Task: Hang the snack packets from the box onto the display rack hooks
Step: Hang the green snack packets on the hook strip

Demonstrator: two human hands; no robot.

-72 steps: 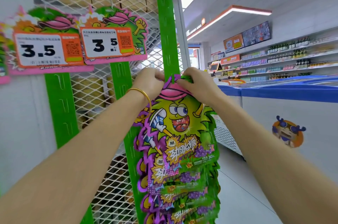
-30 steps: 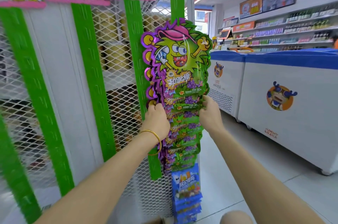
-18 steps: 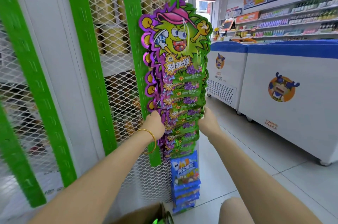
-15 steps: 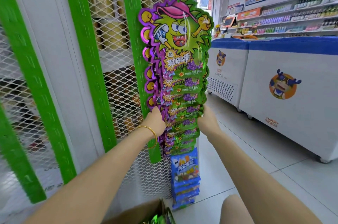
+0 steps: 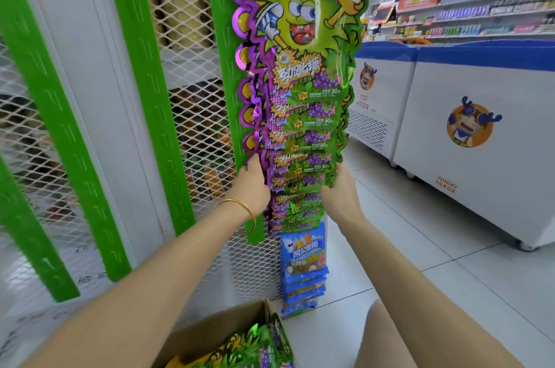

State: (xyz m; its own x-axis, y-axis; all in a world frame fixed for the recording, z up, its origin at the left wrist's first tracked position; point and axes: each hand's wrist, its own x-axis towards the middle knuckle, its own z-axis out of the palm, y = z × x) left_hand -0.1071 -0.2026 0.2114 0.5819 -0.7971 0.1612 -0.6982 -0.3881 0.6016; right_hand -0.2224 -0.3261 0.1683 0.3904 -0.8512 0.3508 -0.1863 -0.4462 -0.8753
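Observation:
A column of overlapping green and purple snack packets (image 5: 300,73) with a cartoon monster hangs down a green display strip (image 5: 223,73) on the mesh rack. My left hand (image 5: 250,183), with a gold bangle on its wrist, touches the left edge of the lower packets. My right hand (image 5: 339,187) grips their right edge. Below, blue snack packets (image 5: 303,265) hang at the strip's foot. A cardboard box (image 5: 210,334) at the bottom holds more green and purple packets (image 5: 255,349).
Other green strips (image 5: 144,91) run down the white mesh rack on the left. White and blue chest freezers (image 5: 468,133) stand on the right across a tiled floor aisle (image 5: 420,247). Stocked shelves (image 5: 480,7) line the far wall. My knee (image 5: 381,337) shows at the bottom.
Both hands have slid down from the top packet to the lower packets in the column. The view has tilted down, bringing the cardboard box into sight.

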